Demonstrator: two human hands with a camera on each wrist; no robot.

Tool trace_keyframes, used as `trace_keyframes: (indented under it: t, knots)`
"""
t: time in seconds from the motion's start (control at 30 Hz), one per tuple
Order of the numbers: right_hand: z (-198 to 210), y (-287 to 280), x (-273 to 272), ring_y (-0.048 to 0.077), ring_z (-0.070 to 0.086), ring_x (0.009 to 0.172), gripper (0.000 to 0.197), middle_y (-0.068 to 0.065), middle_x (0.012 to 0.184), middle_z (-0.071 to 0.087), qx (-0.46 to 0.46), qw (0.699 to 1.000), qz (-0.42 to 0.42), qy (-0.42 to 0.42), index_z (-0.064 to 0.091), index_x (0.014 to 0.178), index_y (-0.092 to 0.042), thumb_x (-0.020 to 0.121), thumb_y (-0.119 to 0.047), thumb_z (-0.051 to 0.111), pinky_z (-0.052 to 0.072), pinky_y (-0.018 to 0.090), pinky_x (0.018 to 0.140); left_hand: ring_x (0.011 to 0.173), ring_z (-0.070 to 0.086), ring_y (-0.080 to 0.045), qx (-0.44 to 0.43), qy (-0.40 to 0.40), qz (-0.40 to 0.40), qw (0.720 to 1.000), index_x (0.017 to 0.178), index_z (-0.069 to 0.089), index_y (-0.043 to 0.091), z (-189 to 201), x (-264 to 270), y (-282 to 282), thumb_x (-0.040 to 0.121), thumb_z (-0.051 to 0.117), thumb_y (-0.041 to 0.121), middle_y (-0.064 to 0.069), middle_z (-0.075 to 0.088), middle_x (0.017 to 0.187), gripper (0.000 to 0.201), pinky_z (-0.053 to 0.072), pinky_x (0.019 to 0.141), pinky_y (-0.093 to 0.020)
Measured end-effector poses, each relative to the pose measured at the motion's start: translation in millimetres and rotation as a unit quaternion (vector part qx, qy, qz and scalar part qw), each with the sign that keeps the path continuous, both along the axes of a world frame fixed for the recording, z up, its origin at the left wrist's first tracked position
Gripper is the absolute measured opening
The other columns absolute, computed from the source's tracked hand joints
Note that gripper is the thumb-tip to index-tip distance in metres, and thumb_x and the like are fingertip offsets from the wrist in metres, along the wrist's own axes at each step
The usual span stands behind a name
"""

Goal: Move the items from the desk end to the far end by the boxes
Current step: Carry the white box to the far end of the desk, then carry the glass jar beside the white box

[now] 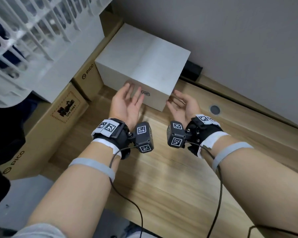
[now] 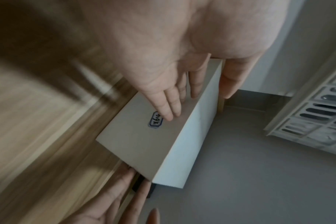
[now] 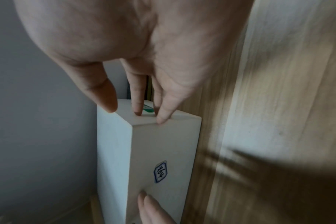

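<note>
Here, at the far left of the head view, a white slatted crate (image 1: 33, 31) hangs over two brown cardboard boxes (image 1: 64, 115) printed with PICO and a UN 3481 mark, which line the left edge of the wooden desk (image 1: 170, 177). Just right of them the white box (image 1: 143, 66) sits on the desk, its left side close against the nearer brown carton and its back close to the grey wall (image 1: 230, 40); I cannot tell whether it touches either. A small handwritten label (image 1: 145, 93) is stuck on the face turned toward the person. The left hand (image 1: 127, 102) is spread with straight fingers, palm turned inward, in front of the left part of that near face; the left wrist view shows its fingertips (image 2: 169, 112) lying at the label's edge, thumb past the box's top edge, though actual contact is hard to judge. The right hand (image 1: 182, 103) is also loose and spread, palm facing the left one, at the box's near right corner; from the right wrist view its fingers (image 3: 163, 116) reach the box's side face beside a small green mark (image 3: 148, 109), gripping nothing. Both wrists carry black camera mounts with square coded tags and trailing cables. Further right, a round grey cap (image 1: 214, 109) is set into the desk, and a black block (image 1: 191, 69) shows behind the box's right rear corner.
</note>
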State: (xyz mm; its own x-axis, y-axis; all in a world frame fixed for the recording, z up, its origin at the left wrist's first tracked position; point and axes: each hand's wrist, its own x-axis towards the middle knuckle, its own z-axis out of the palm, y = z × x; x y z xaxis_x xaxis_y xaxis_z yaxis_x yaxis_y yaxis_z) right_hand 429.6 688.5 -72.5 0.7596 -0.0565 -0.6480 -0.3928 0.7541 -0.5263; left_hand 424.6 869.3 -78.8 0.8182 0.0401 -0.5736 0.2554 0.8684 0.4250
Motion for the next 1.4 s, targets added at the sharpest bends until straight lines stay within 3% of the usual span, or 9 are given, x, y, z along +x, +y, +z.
trace_keyframes:
  t: [0.07, 0.23, 0.4, 0.6, 0.83, 1.0, 1.17, 1.4]
  knots:
    - [8, -7, -7, 0.029, 0.057, 0.125, 0.037, 0.025, 0.133, 0.058, -0.001, 1.000, 0.012, -0.020, 0.058, 0.126, 0.006, 0.092, 0.003, 0.046, 0.044, 0.035, 0.110, 0.121, 0.062, -0.029, 0.025, -0.012, -0.017, 0.999, 0.142, 0.048, 0.010, 8, -4, -6, 0.092, 0.060, 0.016, -0.008, 0.057, 0.141, 0.051, 0.048, 0.105, -0.046]
    - [39, -45, -39, 0.031, 0.059, 0.124, 0.038, 0.024, 0.131, 0.060, -0.025, 0.997, 0.051, -0.048, 0.057, 0.130, 0.005, 0.094, -0.003, 0.046, 0.044, 0.038, 0.110, 0.122, 0.060, -0.023, 0.101, -0.020, -0.095, 0.990, 0.144, 0.048, 0.019, 27, -32, -46, 0.097, 0.056, 0.023, -0.004, 0.054, 0.143, 0.048, 0.049, 0.102, -0.042]
    - [58, -134, -114, 0.032, 0.062, 0.119, 0.038, 0.021, 0.129, 0.063, -0.077, 0.995, 0.034, -0.051, 0.056, 0.131, -0.001, 0.096, -0.008, 0.045, 0.046, 0.038, 0.107, 0.123, 0.060, -0.020, 0.122, -0.074, -0.205, 0.968, 0.145, 0.045, 0.019, 51, -78, -133, 0.101, 0.050, 0.028, -0.003, 0.059, 0.138, 0.046, 0.045, 0.107, -0.040]
    - [82, -300, -272, 0.032, 0.064, 0.116, 0.035, 0.019, 0.126, 0.065, -0.139, 0.986, -0.069, -0.055, 0.058, 0.129, -0.002, 0.097, -0.008, 0.045, 0.048, 0.040, 0.104, 0.116, 0.067, -0.021, 0.130, -0.144, -0.317, 0.928, 0.139, 0.051, 0.019, 83, -174, -294, 0.101, 0.049, 0.029, -0.004, 0.069, 0.127, 0.039, 0.051, 0.100, -0.037]
    - [121, -484, -489, 0.030, 0.068, 0.110, 0.032, 0.016, 0.120, 0.069, -0.211, 0.957, -0.194, -0.056, 0.060, 0.126, -0.005, 0.095, -0.011, 0.051, 0.054, 0.037, 0.091, 0.112, 0.069, -0.022, 0.142, -0.232, -0.455, 0.848, 0.133, 0.055, 0.014, 124, -343, -499, 0.102, 0.045, 0.022, -0.005, 0.071, 0.122, 0.033, 0.052, 0.097, -0.039]
    - [151, -576, -606, 0.029, 0.070, 0.107, 0.032, 0.016, 0.119, 0.070, -0.244, 0.928, -0.278, -0.050, 0.060, 0.125, -0.006, 0.094, -0.010, 0.052, 0.054, 0.039, 0.093, 0.109, 0.071, -0.023, 0.142, -0.263, -0.523, 0.798, 0.128, 0.059, 0.013, 148, -435, -605, 0.102, 0.044, 0.019, -0.005, 0.074, 0.117, 0.031, 0.052, 0.098, -0.041]
    - [162, -637, -671, 0.030, 0.070, 0.106, 0.030, 0.015, 0.118, 0.071, -0.261, 0.909, -0.325, -0.029, 0.062, 0.123, -0.007, 0.094, -0.010, 0.054, 0.052, 0.044, 0.099, 0.106, 0.072, -0.023, 0.139, -0.273, -0.554, 0.774, 0.126, 0.061, 0.013, 159, -481, -686, 0.102, 0.043, 0.018, -0.006, 0.074, 0.117, 0.030, 0.053, 0.095, -0.039]
    - [148, -727, -711, 0.029, 0.070, 0.106, 0.031, 0.012, 0.119, 0.070, -0.285, 0.904, -0.319, 0.018, 0.062, 0.124, -0.010, 0.094, -0.010, 0.052, 0.054, 0.040, 0.093, 0.104, 0.072, -0.022, 0.136, -0.245, -0.563, 0.777, 0.121, 0.063, 0.012, 137, -502, -800, 0.102, 0.043, 0.016, -0.007, 0.074, 0.114, 0.028, 0.055, 0.086, -0.036]
